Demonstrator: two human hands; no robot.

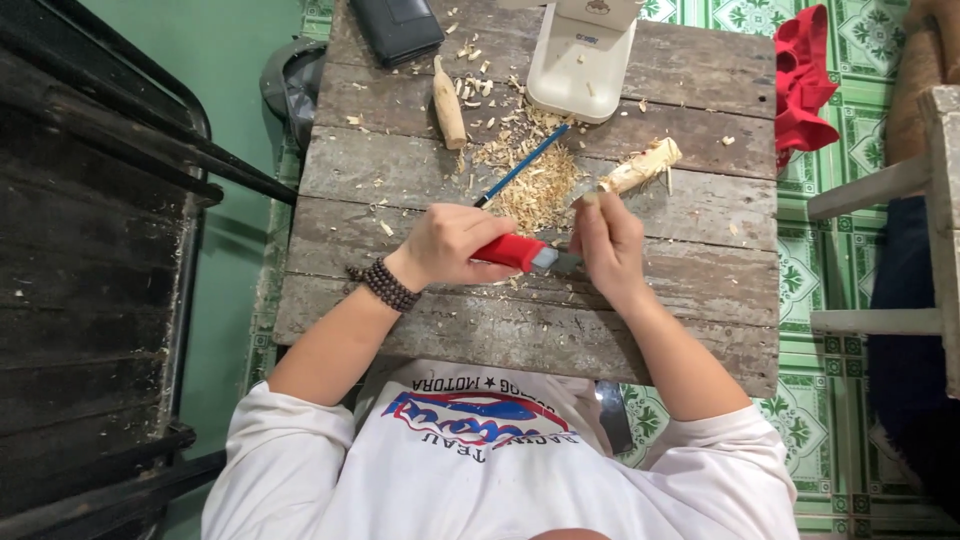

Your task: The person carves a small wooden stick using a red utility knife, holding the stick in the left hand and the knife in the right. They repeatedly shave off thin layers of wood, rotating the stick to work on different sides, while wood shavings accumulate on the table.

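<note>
Head view: left hand [450, 243] grips red knife [512, 251]; right hand [608, 240] clamps wooden stick [640, 167]. Blade, seemingly near fingers, could slip.

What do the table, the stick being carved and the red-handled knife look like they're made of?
Table: rough, weathered wooden planks, unfinished, with gaps and grain showing. Stick: pale raw wood, freshly shaved, with matching shavings beside it. Knife: glossy red handle, probably plastic; its grey front part looks like metal.

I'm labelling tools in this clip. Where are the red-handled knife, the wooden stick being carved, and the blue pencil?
red-handled knife [512, 251], head view, on the red handle.
wooden stick [640, 168], head view, on its pale shaft.
blue pencil [522, 165], head view, on the blue shaft, mid-length.
</note>
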